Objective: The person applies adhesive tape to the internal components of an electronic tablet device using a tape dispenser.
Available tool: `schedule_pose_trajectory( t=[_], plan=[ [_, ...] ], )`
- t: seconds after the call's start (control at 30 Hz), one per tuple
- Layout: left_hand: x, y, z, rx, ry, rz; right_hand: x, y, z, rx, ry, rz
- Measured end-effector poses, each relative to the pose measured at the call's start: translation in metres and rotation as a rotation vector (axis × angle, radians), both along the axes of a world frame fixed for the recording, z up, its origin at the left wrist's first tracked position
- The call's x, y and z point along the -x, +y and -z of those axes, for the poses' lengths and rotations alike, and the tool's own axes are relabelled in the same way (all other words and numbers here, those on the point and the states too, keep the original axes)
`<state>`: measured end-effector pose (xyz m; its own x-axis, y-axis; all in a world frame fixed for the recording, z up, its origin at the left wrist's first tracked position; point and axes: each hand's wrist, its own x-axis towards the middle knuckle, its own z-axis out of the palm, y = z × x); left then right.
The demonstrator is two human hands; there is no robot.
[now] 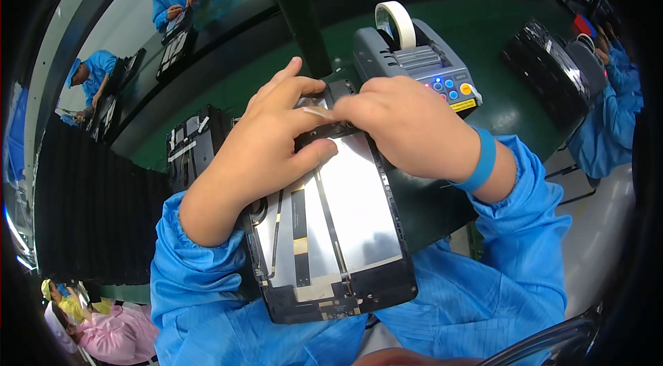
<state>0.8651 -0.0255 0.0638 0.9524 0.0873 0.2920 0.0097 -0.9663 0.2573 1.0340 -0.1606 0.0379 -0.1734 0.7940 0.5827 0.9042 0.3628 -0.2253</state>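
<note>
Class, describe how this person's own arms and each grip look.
The sleeves are blue, loose, creased and gathered at the ends. The left grip and right grip are ungloved; a flat blue band circles the right wrist.

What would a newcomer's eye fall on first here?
Probably the open tablet in the centre, its silvery inside gleaming, with the left hand and right hand at its far end. Next, the grey tape machine beyond the right hand, with its pale tape roll and lit buttons. The blue wristband behind the right hand stands out.
</note>
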Motion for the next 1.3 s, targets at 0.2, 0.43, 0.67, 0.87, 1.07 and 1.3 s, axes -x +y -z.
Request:
schedule_pose_trajectory(
  t=[0.2, 0.43, 0.67, 0.87, 1.07, 1.3],
  plan=[
    [-0.004, 0.007, 0.003, -0.019, -0.034, -0.041, -0.017, 0.000, -0.014, 0.120, 0.225, -0.089],
    [-0.035, 0.020, -0.002, -0.083, -0.048, 0.114, -0.036, 0.025, -0.034, 0.663, 0.390, -0.207],
    [-0.045, 0.027, -0.006, 0.159, 0.053, 0.094, -0.027, 0.040, -0.035, 0.754, 0.264, 0.066],
    [-0.044, 0.028, -0.004, 0.254, -0.055, 0.115, -0.026, 0.044, -0.039, 0.827, 0.286, 0.070],
    [-0.031, 0.012, -0.008, 0.059, -0.039, 0.129, -0.019, 0.049, -0.056, 0.960, 0.193, 0.194],
    [0.000, 0.006, -0.016, -0.208, 0.076, 0.048, -0.014, 0.046, -0.056, 0.833, -0.043, 0.510]
  ],
)
